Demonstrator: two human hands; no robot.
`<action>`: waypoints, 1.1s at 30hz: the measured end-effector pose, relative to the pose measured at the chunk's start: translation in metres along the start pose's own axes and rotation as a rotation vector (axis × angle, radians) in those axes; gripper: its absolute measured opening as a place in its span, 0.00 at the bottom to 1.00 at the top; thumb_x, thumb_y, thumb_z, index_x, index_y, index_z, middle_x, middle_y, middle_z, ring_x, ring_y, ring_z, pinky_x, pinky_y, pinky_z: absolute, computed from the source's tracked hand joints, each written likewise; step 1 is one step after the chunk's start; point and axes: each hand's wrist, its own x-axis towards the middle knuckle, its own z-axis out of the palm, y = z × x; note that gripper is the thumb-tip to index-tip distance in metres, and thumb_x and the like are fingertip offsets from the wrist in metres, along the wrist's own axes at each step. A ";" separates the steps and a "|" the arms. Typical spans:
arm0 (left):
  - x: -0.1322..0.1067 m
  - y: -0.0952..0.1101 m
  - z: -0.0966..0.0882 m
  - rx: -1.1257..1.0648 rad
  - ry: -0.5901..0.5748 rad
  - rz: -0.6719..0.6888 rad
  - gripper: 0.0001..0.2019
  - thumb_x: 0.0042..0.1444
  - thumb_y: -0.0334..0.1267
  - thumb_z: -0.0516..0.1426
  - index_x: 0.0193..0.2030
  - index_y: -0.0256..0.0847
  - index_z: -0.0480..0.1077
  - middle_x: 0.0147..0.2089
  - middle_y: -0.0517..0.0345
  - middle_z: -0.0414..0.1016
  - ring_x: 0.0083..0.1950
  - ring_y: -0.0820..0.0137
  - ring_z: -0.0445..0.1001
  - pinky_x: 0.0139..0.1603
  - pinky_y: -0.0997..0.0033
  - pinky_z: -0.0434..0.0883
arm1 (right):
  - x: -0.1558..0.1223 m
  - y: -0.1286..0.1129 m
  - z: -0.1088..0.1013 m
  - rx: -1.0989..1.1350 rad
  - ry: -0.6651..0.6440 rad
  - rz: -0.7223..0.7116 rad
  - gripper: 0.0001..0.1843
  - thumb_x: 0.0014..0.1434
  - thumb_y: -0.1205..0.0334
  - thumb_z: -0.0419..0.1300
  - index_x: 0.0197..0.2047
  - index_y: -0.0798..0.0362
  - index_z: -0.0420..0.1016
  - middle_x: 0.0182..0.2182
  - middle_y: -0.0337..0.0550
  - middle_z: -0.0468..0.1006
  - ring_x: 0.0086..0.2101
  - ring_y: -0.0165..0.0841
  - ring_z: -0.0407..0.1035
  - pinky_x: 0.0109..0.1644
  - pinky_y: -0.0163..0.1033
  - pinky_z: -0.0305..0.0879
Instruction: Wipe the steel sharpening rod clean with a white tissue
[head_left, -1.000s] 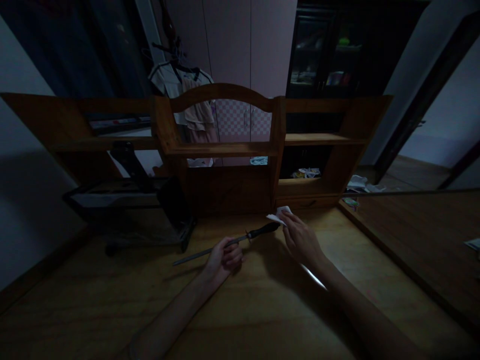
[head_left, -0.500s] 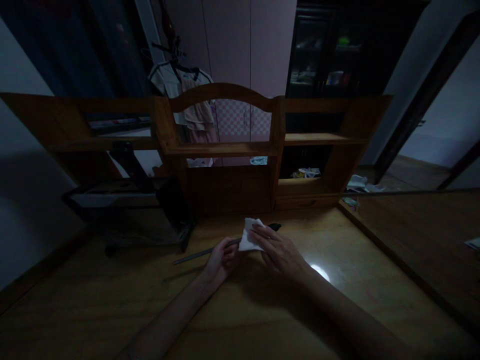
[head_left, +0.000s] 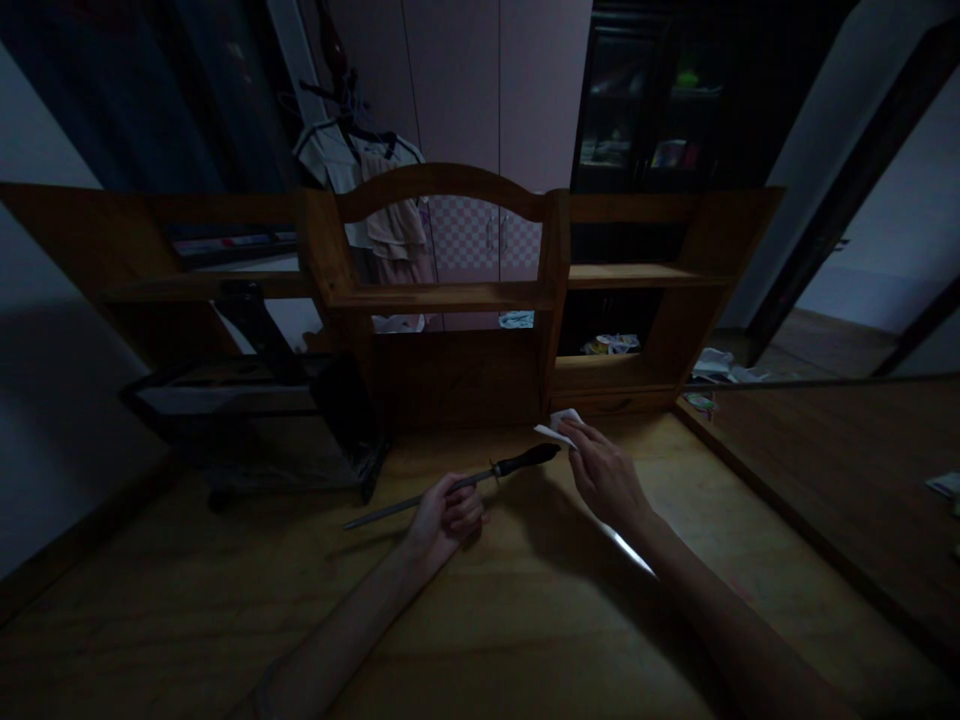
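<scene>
My left hand (head_left: 452, 510) is closed around the grey rod of a honing steel (head_left: 390, 512). The steel slants above the wooden tabletop, its tip to the lower left and its black handle (head_left: 529, 459) to the upper right. Between handle and rod sits a small guard, bare to view. Pinched in the fingers of my right hand (head_left: 606, 475) is a folded white tissue (head_left: 562, 424). That hand is just right of the handle's end, and the tissue is apart from the steel.
A wooden tabletop (head_left: 465, 620) lies beneath both hands, with a bright reflection near my right forearm. Behind it rises a wooden shelf unit (head_left: 442, 297). At the left stands a dark-framed box-like object (head_left: 262, 430). A raised wooden edge (head_left: 787, 505) borders the right side.
My right hand has moved right with the tissue, off the honing steel, so the guard and handle now show. My left hand still grips the rod in nearly the same place.
</scene>
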 end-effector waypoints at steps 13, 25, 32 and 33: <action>0.001 -0.001 0.002 0.062 0.188 0.029 0.18 0.56 0.39 0.50 0.21 0.37 0.46 0.16 0.66 0.36 0.16 0.79 0.38 0.32 0.69 0.64 | -0.004 -0.040 0.012 0.133 -0.239 -0.349 0.26 0.61 0.68 0.46 0.62 0.61 0.54 0.60 0.45 0.48 0.60 0.34 0.39 0.63 0.41 0.43; 0.000 -0.003 0.005 -0.014 0.018 -0.009 0.19 0.58 0.39 0.46 0.18 0.39 0.44 0.15 0.65 0.35 0.16 0.76 0.39 0.37 0.66 0.61 | 0.000 -0.007 0.000 0.026 -0.057 -0.083 0.20 0.64 0.68 0.43 0.58 0.56 0.58 0.56 0.41 0.57 0.56 0.31 0.49 0.60 0.39 0.48; -0.001 0.000 0.006 -0.033 0.010 -0.007 0.19 0.58 0.38 0.46 0.18 0.39 0.44 0.15 0.65 0.35 0.16 0.76 0.39 0.36 0.66 0.60 | -0.002 -0.003 0.000 0.049 0.020 0.024 0.17 0.66 0.65 0.43 0.57 0.54 0.59 0.54 0.41 0.59 0.53 0.33 0.54 0.56 0.39 0.51; -0.002 0.000 0.005 -0.028 0.006 -0.003 0.19 0.58 0.38 0.46 0.18 0.39 0.44 0.15 0.65 0.35 0.16 0.76 0.39 0.36 0.66 0.60 | -0.003 -0.005 0.000 0.078 0.029 0.033 0.17 0.66 0.65 0.43 0.57 0.53 0.60 0.53 0.40 0.60 0.53 0.33 0.55 0.55 0.38 0.51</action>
